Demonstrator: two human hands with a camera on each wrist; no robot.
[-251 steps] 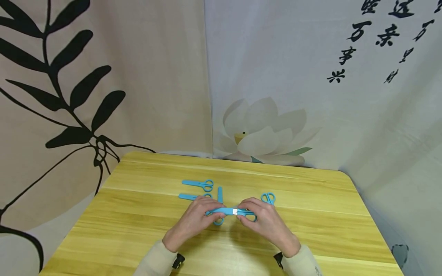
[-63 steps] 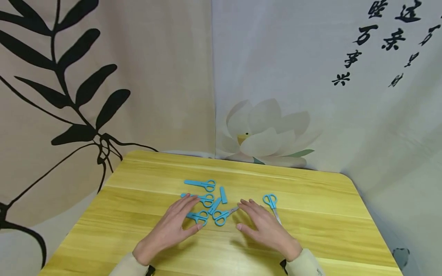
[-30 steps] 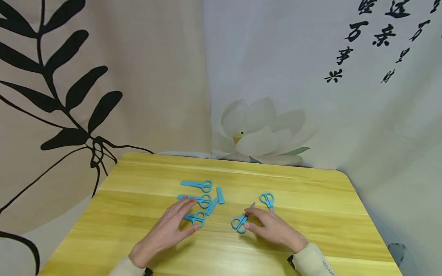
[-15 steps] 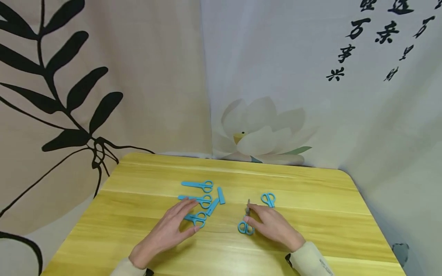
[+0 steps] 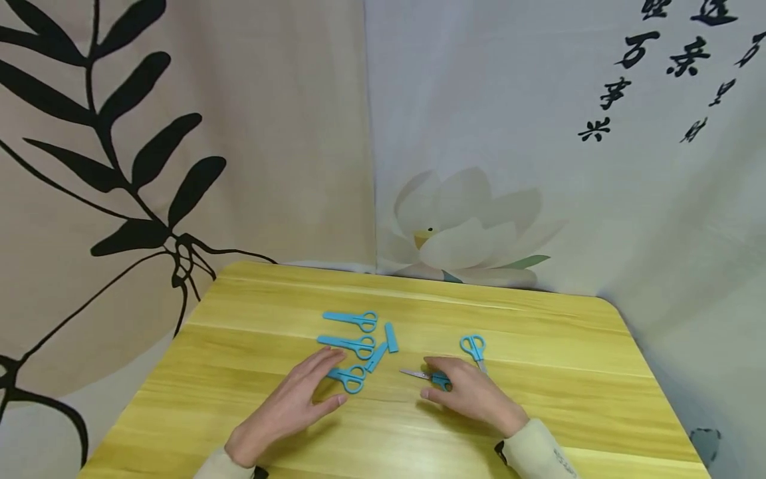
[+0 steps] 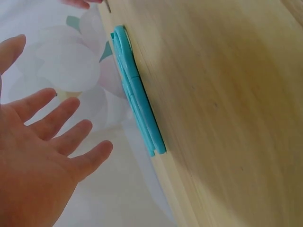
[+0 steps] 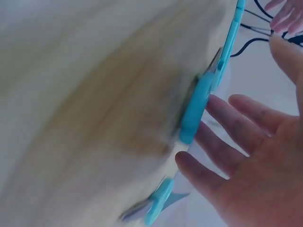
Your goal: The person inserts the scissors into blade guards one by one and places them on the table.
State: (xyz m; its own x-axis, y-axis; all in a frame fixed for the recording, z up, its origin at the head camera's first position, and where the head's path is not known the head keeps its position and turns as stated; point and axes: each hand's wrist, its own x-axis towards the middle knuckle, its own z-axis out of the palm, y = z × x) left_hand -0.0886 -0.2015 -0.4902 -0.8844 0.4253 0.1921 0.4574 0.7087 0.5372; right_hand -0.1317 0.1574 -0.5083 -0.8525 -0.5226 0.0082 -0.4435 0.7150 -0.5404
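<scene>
1. Scissor handles (image 5: 441,381): smooth, plastic-looking, with a faint sheen.
2. Bare scissor blade (image 5: 414,374): smooth metal.
3. Blade covers (image 5: 391,338): smooth plastic by their look, nearer matt.
4. Tabletop (image 5: 538,399): wood-grained, smooth, softly glossy where light catches it.
5. Backdrop (image 5: 281,146): matt cloth, lightly creased.
6. Sleeves (image 5: 538,452): matt cloth.
</scene>
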